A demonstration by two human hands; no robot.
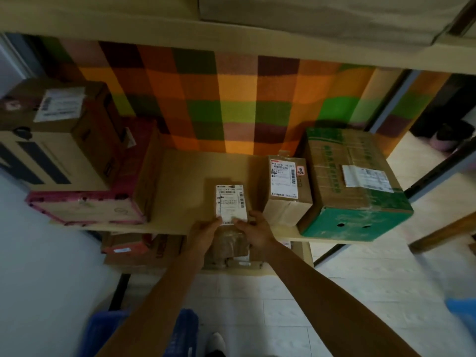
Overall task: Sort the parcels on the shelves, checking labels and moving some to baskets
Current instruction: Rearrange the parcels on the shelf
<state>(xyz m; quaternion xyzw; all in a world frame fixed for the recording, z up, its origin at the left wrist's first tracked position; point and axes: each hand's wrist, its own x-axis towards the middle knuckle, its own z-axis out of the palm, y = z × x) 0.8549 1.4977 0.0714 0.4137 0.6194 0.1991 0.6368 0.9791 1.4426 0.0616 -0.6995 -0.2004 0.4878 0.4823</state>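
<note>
The small parcel (210, 199) was made of matt brown cardboard, and a white paper label (231, 202) was stuck on its top. The green box (355, 220) was made of printed cardboard, scuffed on its front. The shelf board (180, 173) was finished smooth and pale, like wood. A soft checked cloth (231, 99) was hung behind.

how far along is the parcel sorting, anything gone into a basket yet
Done: nothing clearly; the blue basket below is blurred and shows no parcel I can make out. In hand: the left hand and right hand both grip the small labelled parcel at the shelf edge. Left: the brown box, green box and left stack sit on the shelf.
</note>
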